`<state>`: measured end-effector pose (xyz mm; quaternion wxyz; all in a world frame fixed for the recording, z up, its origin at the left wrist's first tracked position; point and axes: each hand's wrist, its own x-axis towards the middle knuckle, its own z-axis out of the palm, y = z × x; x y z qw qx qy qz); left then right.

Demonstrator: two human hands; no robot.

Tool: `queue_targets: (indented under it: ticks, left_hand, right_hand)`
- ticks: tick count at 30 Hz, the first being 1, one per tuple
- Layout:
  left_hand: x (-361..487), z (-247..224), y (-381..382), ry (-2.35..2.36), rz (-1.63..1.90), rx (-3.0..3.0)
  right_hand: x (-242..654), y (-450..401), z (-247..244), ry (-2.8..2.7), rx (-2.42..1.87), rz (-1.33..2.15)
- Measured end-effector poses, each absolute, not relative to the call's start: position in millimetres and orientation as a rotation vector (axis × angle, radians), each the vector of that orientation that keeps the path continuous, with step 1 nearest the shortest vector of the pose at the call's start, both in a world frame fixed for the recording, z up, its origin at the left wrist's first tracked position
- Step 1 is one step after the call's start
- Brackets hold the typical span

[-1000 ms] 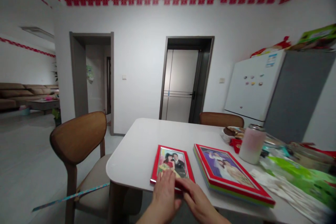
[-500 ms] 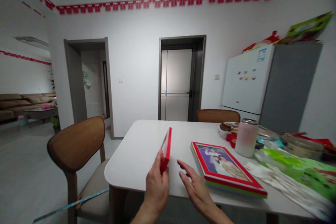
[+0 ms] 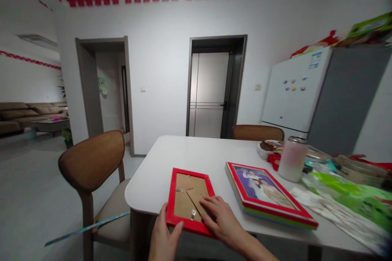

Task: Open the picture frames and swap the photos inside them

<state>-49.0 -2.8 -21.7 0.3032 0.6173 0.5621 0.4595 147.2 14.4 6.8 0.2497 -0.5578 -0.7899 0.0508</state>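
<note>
A small red photo frame (image 3: pixel 172 195) lies back side up at the near edge of the white table (image 3: pixel 190 151), showing its brown backing board, metal clips and a thin diagonal stand. My left hand (image 3: pixel 164 230) grips its near left corner, thumb on the red border. My right hand (image 3: pixel 222 218) rests on its right side, fingertips on the backing board near the stand. To the right lies a stack of larger frames (image 3: pixel 269 191); the top one has a red border and a photo of people on purple.
A pink and white bottle (image 3: pixel 293 159), a green package (image 3: pixel 346 191) and a white cloth (image 3: pixel 324 208) occupy the table's right side. One wooden chair (image 3: pixel 94 163) stands at the left, another (image 3: pixel 259 132) behind the table. A fridge (image 3: pixel 294 89) is at the back right.
The small frame has gone from upright and edge-on to lying with its back up. My right hand, apart from it before, now touches it. The view has shifted slightly.
</note>
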Motion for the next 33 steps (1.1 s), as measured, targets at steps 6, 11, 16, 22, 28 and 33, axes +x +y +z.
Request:
queue_targets:
  ticks: [6, 11, 16, 22, 28, 33]
  left_hand:
    - [-46.6, -27.9, -7.7, 1.612, 1.046, 1.925]
    - [-50.9, -16.1, 0.7, 1.511, 0.99, 2.036]
    - [-50.2, -5.7, 14.1, 1.263, 0.847, 2.208]
    - [-50.4, -8.6, 15.9, 1.304, 0.84, 2.219]
    - [-48.1, 2.5, 6.9, 1.322, 0.823, 2.178]
    - [-45.7, 8.2, 4.4, 1.34, 0.772, 2.181]
  right_hand:
    - [153.9, 10.2, 7.4, -2.202, -1.587, 0.089]
    - [147.6, 13.3, 19.9, -2.295, -1.486, 0.143]
    - [133.9, 21.0, 31.6, -2.442, -1.241, 0.355]
    - [127.0, 30.7, 15.6, -2.315, -1.298, 0.28]
    - [108.0, 52.2, 13.5, -2.213, -1.416, 0.199]
    - [83.4, 77.7, 10.5, -2.154, -1.617, 0.066]
